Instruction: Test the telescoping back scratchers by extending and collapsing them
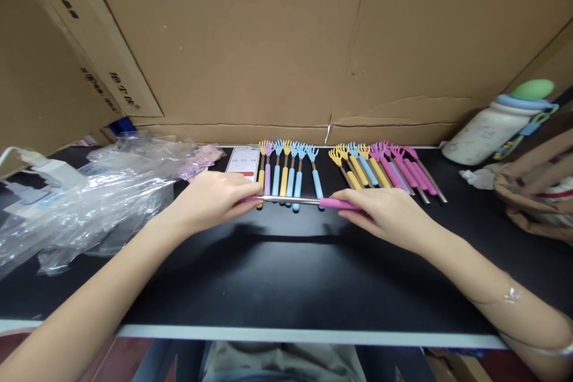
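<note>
A pink back scratcher [304, 200] with an extended silver telescopic rod is held level between both hands, just above the black table [286, 274]. My left hand [215, 198] is closed on its head end, which is hidden in the fingers. My right hand [385, 215] is closed on its pink handle. Behind it lie two rows of small back scratchers: a left group [289, 173] in yellow, purple and blue, and a right group [385, 170] in yellow, blue and pink.
A phone [242, 162] showing a timer lies left of the rows. Crumpled clear plastic bags [102, 197] fill the left side. A white bottle [496, 125] with a green cap and a bag [537, 191] sit at the right. Cardboard walls [286, 42] enclose the back.
</note>
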A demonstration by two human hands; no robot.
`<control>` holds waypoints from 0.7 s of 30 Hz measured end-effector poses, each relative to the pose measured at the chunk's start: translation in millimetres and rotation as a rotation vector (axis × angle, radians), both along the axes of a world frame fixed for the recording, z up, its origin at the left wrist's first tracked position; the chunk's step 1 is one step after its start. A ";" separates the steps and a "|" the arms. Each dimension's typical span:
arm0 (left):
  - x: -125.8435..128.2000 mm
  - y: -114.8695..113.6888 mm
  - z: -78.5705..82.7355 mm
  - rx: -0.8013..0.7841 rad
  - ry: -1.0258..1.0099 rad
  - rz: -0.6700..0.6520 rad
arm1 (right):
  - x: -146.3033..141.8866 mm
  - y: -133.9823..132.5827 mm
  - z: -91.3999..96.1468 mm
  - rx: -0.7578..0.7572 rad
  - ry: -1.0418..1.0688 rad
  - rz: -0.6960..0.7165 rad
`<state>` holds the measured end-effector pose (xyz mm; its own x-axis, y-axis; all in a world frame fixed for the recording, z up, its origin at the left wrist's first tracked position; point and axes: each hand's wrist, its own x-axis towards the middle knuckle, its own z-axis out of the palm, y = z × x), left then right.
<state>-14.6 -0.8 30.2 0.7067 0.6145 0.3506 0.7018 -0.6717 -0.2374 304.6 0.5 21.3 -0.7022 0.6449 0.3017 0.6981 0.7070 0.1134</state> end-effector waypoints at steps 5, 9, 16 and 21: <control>-12.2 0.5 8.7 0.056 -0.019 0.032 | 11.4 8.0 6.3 0.013 -0.085 -0.074; -16.2 0.4 9.2 0.059 -0.017 0.066 | 18.5 10.6 10.5 0.051 -0.111 -0.084; -9.0 6.7 -6.8 0.062 0.004 0.019 | 22.1 12.6 5.6 0.083 -0.145 -0.060; -6.6 11.2 -15.9 0.043 0.010 -0.009 | 25.7 16.3 0.4 0.125 -0.161 -0.053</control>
